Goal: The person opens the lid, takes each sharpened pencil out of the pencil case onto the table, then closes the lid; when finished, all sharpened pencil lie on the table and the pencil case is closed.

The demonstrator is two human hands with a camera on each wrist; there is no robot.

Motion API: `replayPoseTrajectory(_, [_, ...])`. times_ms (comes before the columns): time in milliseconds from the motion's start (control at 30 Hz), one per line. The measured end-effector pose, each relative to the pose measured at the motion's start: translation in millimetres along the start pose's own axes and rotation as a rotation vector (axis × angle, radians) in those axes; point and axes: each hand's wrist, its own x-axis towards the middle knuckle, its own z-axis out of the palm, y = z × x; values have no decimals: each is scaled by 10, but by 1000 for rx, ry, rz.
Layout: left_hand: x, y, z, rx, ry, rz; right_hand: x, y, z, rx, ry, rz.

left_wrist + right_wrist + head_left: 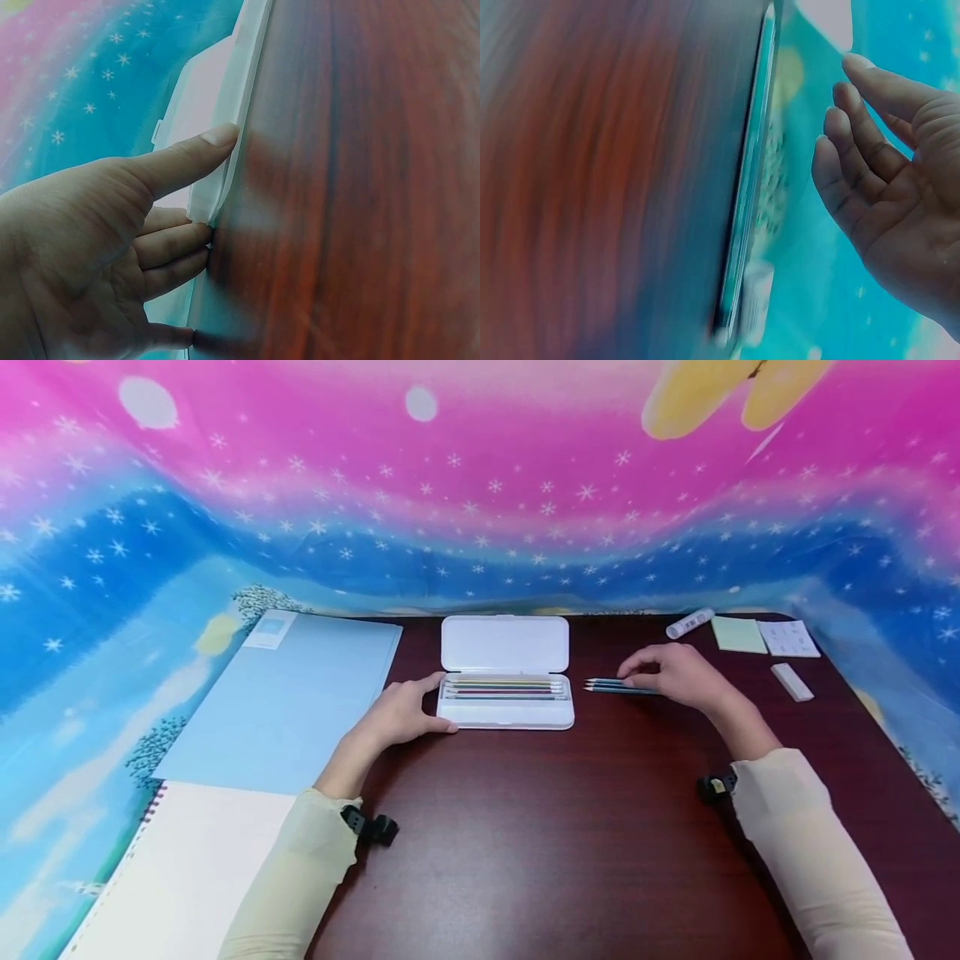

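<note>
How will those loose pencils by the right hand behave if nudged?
The pencils look thin and rigid, so probably light and stiff. Lying flat on the smooth table, they may roll or slide sideways. The right hand hovers with relaxed fingers; the sharpened tips could snap.

Left hand (401, 714) left of frame centre, palm down, thumb stretched forward, fingers nearly straight and spread. Left forearm runs down to lower left, pale sleeve to wrist, black strap at cuff. Right hand (675, 675) right of centre, fingers relaxed and gently bent, pointing left. Right forearm slants to lower right corner, same sleeve and strap.
</note>
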Motion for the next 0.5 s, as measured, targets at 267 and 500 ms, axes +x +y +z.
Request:
replayPoseTrajectory(267, [3, 7, 5, 10, -2, 0, 192, -344, 231, 93, -43, -15])
replayPoseTrajectory(500, [-1, -9, 4, 12, 8, -2, 312, -601, 404, 107, -94, -60])
